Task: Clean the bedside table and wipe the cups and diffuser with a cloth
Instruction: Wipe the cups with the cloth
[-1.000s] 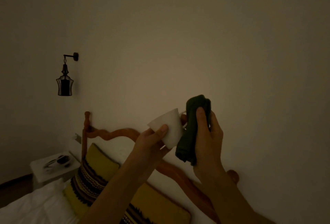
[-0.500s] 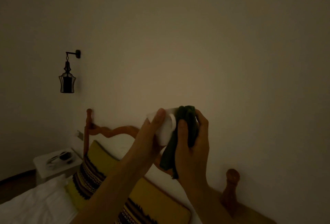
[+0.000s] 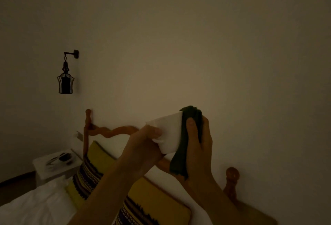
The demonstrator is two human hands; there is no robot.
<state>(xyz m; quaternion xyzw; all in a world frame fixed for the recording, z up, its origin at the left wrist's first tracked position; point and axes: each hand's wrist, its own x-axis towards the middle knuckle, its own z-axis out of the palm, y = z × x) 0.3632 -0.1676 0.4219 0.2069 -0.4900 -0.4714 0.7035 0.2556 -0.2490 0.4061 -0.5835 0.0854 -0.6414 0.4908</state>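
Pretty dim room, everything's lit low. Middle right of the frame, both hands are up in front of the wall. The left hand (image 3: 143, 146) has its grip on a white cup (image 3: 169, 132), thumb curled over the rim and the cup tipped so the mouth faces left. The right hand (image 3: 198, 146) is grasping a dark green cloth (image 3: 186, 138), thumb on top of it, pressing it flat against the cup's right side. The cloth bunches up above the cup's top edge and a loose tail hangs down below the hand.

So the cup is held up in the air, not sitting on anything, well apart from the desk (image 3: 59, 166), which is way over at the lower left beside the bed. That little white desk has some dark object on it; too dark and small to tell what it is.

Behind the arms there's a carved wooden headboard (image 3: 114, 131) with a round knob post at the lower right, a yellow pillow (image 3: 100, 160) with dark striped patterning leaning on it, and white bedding (image 3: 35, 205) in the bottom left corner. A black lantern-style lamp (image 3: 65, 81) hangs off a bracket on the wall, upper left, unlit.
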